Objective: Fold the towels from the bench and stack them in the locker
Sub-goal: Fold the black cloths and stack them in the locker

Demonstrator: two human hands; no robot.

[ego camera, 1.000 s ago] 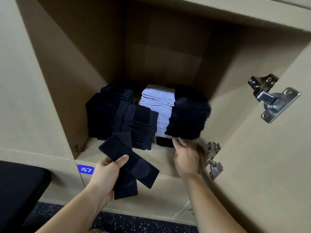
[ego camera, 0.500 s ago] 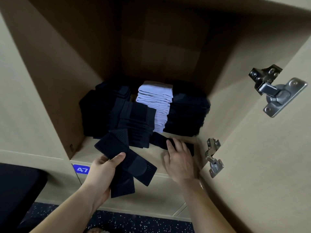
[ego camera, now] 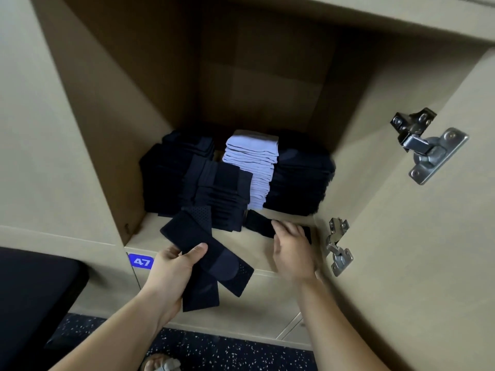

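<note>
My left hand [ego camera: 174, 271] grips folded dark navy cloths [ego camera: 206, 259] at the front edge of the open locker [ego camera: 187, 236]. My right hand [ego camera: 293, 250] lies with straight fingers on another dark folded cloth [ego camera: 261, 224] on the locker floor, right of centre. Behind stand several stacks: dark ones at the left [ego camera: 171, 172] and in front [ego camera: 222, 194], a pale lavender stack [ego camera: 253, 167] in the middle, and a dark stack [ego camera: 300, 180] at the right.
The locker door [ego camera: 417, 236] stands open at the right, with two metal hinges [ego camera: 426, 145] [ego camera: 337, 245] on it. A blue label 47 [ego camera: 141, 261] marks the locker's lower edge. A black bench [ego camera: 34, 295] is at lower left, and speckled dark floor [ego camera: 214, 352] lies below.
My right hand has drawn the dark cloth out from under the right stack and slid it leftwards along the locker floor. My left hand keeps its grip, barely moved.
</note>
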